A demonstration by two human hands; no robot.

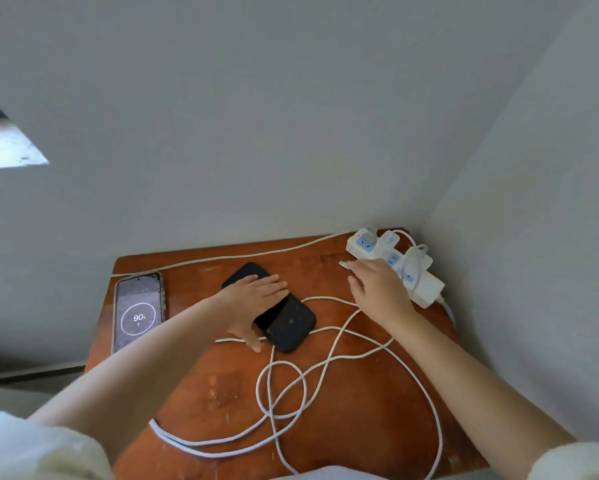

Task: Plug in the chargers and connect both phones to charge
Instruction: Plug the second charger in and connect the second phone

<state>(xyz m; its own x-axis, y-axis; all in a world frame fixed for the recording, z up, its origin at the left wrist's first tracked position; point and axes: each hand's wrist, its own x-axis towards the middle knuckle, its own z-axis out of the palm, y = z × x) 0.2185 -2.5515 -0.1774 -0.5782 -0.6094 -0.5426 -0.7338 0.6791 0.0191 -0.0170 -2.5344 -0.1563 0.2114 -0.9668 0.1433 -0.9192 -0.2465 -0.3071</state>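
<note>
The right hand (377, 289) pinches a cable plug (343, 264) at its fingertips, just beside the white power strip (426, 289), where two chargers (388, 241) sit plugged in. Left of the strip, the left hand (253, 299) lies flat, fingers together, on the black phone (287, 323). Farther left lies a lit phone (137, 311) showing 90. White cables (284, 386) loop tangled across the wooden table (360, 410); which cable ends where is unclear.

Scuffed glossy wooden table (343, 427), smooth white plastic power strip (426, 289), glossy black phone (291, 323).
</note>
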